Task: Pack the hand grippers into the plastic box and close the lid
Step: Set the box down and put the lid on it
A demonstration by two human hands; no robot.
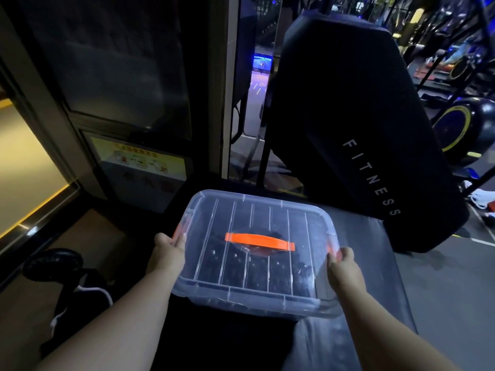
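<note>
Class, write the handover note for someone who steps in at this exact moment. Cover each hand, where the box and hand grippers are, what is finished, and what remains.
Left hand: grips the left end of the clear rectangular plastic box at the orange left latch.
Right hand: grips the right end at the orange right latch.
The box sits on the dark padded bench. The clear ribbed lid with its orange handle is on top.
The dark hand grippers show dimly inside.
Done: grippers packed, lid placed.
Left: confirm both latches are snapped; this view cannot tell.
</note>
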